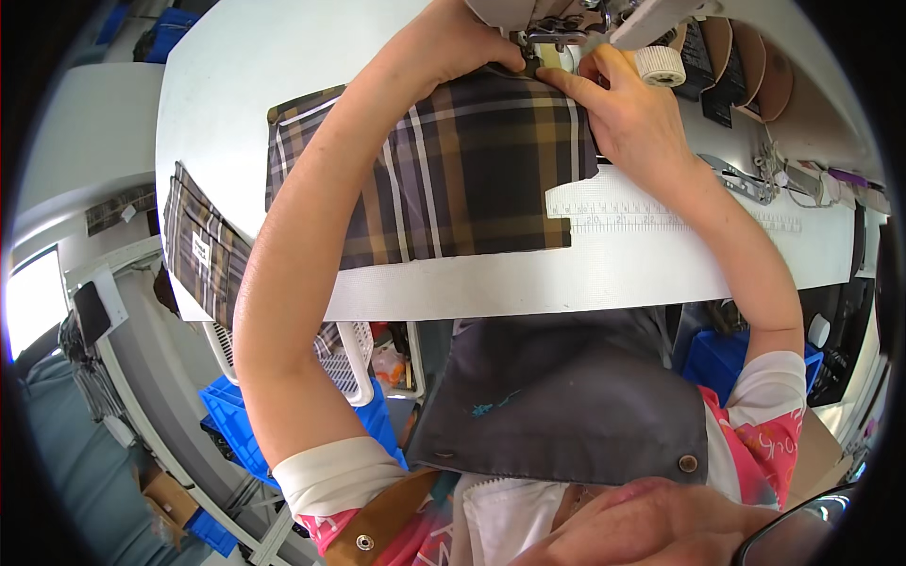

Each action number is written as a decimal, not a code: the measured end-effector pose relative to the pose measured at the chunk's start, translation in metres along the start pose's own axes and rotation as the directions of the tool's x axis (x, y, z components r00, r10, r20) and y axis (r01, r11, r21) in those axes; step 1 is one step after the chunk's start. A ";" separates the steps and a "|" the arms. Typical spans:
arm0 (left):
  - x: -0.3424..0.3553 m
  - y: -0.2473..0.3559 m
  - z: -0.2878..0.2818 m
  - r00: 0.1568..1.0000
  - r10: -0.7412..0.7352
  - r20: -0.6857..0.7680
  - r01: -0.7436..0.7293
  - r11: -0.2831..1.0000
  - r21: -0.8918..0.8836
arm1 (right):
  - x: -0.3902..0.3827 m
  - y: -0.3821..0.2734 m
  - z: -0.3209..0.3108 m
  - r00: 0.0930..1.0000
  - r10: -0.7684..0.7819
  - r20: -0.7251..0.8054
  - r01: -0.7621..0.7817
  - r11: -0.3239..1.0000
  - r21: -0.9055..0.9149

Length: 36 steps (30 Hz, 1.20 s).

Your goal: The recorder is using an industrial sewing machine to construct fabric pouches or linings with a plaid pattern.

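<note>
A dark plaid fabric piece (472,170) with brown and white stripes lies on the white table, its far edge at the sewing machine's needle area (557,38). My left hand (462,47) holds that edge just left of the presser foot, thumb against the cloth; its other fingers are partly hidden. From the right, my right hand (642,108) grips the same edge close to the foot, with one digit stretched leftward along the cloth and the others bent beside the machine. Past the cloth's notched right corner shows a ruler strip (651,209) on the tabletop.
Another plaid piece with a white label (201,247) hangs over the table's left edge. Below are a white basket (354,363) and blue crates (231,424). A white ribbed knob (660,66) sits by my right hand; metal parts (741,179) lie at the right.
</note>
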<state>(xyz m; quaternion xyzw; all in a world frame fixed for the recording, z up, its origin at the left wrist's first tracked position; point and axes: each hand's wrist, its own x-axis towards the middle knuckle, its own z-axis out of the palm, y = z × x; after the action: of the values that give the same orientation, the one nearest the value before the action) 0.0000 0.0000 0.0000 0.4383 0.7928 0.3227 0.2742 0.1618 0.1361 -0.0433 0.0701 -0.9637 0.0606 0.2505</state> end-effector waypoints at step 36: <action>0.008 -0.007 0.004 0.995 0.057 -0.086 -0.054 0.998 0.032 | 0.002 -0.001 -0.003 1.000 -0.019 0.024 0.019 0.999 -0.036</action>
<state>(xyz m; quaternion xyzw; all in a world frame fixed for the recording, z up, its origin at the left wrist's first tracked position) -0.0048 0.0047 -0.0090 0.4496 0.7963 0.3373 0.2237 0.1619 0.1352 -0.0396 0.0755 -0.9668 0.0401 0.2409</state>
